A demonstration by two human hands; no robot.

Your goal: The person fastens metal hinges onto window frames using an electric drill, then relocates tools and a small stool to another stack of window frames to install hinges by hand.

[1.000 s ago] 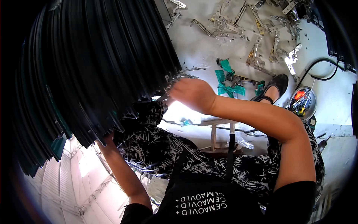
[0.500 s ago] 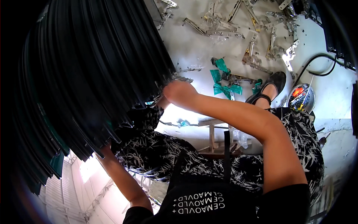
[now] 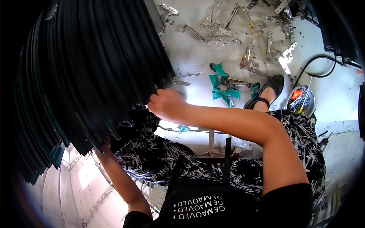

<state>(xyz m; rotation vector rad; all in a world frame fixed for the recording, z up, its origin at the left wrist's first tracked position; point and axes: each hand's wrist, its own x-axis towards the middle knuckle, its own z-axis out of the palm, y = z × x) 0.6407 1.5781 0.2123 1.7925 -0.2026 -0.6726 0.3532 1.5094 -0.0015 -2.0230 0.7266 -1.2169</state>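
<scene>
A large stack of long black profile strips [image 3: 95, 64] fills the left side of the view, its cut ends facing my lap. My right hand [image 3: 167, 105] is closed, its fingers curled against the ends of these strips; whatever they pinch is hidden. Lower down, my left hand [image 3: 103, 147] reaches under the near edge of the stack, with its fingers out of sight behind the strips. Thin metal pieces [image 3: 182, 80] stick out from the stack just beyond my right hand.
Several metal hinge arms [image 3: 224, 36] lie scattered over the pale floor. Hinge pieces wrapped in green tape [image 3: 226, 89] lie near my shoe [image 3: 270, 89]. A metal bowl [image 3: 312, 102] holds small dark parts and a yellow-handled screwdriver [image 3: 301, 109]. A black cable [image 3: 321, 57] curves behind it.
My right hand has moved left and toward me along the strip ends, leaving the thin metal pieces beyond it. My left hand stays under the stack. The whole view has shifted slightly.
</scene>
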